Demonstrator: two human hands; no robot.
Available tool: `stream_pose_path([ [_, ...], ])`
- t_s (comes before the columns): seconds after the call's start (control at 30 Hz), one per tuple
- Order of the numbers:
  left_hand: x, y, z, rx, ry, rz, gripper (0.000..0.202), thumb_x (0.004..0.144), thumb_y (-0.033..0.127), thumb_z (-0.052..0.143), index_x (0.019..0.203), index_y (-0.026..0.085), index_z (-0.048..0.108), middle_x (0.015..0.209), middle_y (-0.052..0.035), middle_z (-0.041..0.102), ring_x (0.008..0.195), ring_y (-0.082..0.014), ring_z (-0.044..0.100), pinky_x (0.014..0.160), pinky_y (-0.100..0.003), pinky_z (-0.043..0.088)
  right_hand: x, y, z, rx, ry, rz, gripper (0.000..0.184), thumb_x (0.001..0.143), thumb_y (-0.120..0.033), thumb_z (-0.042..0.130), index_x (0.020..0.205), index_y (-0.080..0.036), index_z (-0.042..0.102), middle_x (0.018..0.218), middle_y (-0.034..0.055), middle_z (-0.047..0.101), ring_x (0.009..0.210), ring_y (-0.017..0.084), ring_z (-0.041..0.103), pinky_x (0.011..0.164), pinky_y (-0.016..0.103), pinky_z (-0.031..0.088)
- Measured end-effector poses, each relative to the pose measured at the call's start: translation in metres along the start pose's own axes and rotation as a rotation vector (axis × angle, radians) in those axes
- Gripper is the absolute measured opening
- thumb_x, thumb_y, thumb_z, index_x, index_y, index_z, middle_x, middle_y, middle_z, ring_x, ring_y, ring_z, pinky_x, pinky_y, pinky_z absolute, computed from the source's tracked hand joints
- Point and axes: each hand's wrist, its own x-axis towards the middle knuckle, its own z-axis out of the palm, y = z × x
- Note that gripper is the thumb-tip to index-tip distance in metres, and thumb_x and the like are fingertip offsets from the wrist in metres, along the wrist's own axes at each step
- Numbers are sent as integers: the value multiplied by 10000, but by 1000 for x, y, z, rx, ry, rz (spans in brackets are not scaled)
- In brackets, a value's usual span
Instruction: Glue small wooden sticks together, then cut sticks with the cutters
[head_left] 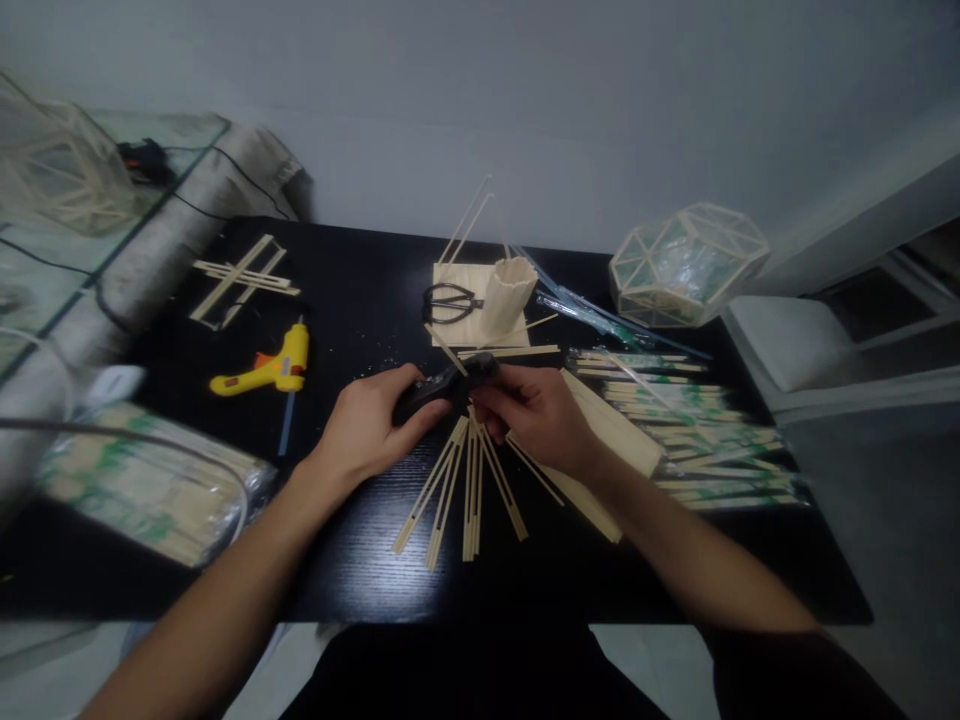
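My left hand point(369, 420) is wrapped round a black hand tool point(427, 392), whose exact kind I cannot make out. My right hand point(536, 415) is pinched closed at the tool's right end. A thin wooden stick point(448, 348) slants from the upper left down to the tool and towards my right fingers, which hide its lower part. Just below both hands, several paired wooden chopsticks point(471, 495) lie fanned out on the black table point(352, 540). A flat wooden board point(600, 455) lies partly under my right forearm.
Behind my hands, a round stick cup point(508, 298) stands on a square wooden base point(459, 330) beside black-handled scissors point(450, 303). A yellow glue gun point(266, 368) and crossed sticks point(244, 280) lie left. Wrapped chopsticks point(690, 425), a larger packet point(150, 485) and a faceted frame point(686, 265) flank them.
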Motion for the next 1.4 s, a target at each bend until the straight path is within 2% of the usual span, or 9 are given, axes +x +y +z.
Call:
stream_pose_path([
  [0.3,2,-1,-7,-56,-50,96,400,964,528,491,903,173,666,798,-40,690,716,-205,641,671,-315,428,2,-1,-8,349,-222,158,272,853,-418,802,828,-162,713,590,-54,568,437,60,465,386,187,369],
  [0.6,1,4,-11,-16,-46,45,405,954,525,491,813,185,662,661,-11,648,572,-164,573,591,-292,383,2,1,-5,391,-212,191,283,835,-431,817,847,-162,730,594,-56,575,431,53,447,372,174,360],
  [0.7,1,4,-10,-17,-33,20,392,958,510,492,833,187,677,651,-5,636,569,-163,569,592,-292,380,2,1,-4,334,-159,169,303,839,-455,811,830,-165,721,624,-41,604,459,69,502,404,191,422],
  [0.83,1,1,-6,25,-7,-2,399,963,526,489,776,195,611,644,-3,606,582,-168,562,600,-298,371,2,0,0,188,-64,97,328,865,-484,777,812,-168,705,681,-12,660,547,108,619,540,248,549],
  [0.93,1,-2,-3,63,3,-11,411,974,547,476,781,199,580,664,-7,594,611,-181,570,616,-306,374,0,2,2,57,-1,29,271,902,-448,740,864,-181,712,722,3,694,604,137,657,616,287,578],
  [1.1,0,-2,1,93,-3,-38,414,977,567,468,849,198,605,709,-27,632,648,-208,601,633,-319,384,-5,3,5,-289,86,-104,169,976,-335,638,893,-206,710,766,28,726,680,186,684,673,320,547],
  [1.2,-1,-2,3,90,-8,-39,431,977,579,467,905,188,635,776,-54,679,709,-233,637,666,-333,403,-8,0,5,-444,94,-194,253,1010,-251,542,786,-201,648,701,23,685,648,169,647,665,304,492],
  [1.3,-1,-2,3,76,-4,-25,449,977,586,463,930,181,651,816,-68,697,741,-243,650,684,-340,411,-7,-1,4,-456,73,-241,302,1013,-220,519,721,-195,590,653,4,636,617,141,603,651,281,450],
  [1.4,-1,-2,2,59,-11,-8,461,975,592,461,917,177,653,801,-60,686,721,-237,637,676,-338,404,-6,-1,3,-357,28,-207,307,1009,-234,540,710,-185,587,620,-16,597,583,117,563,617,258,427],
])
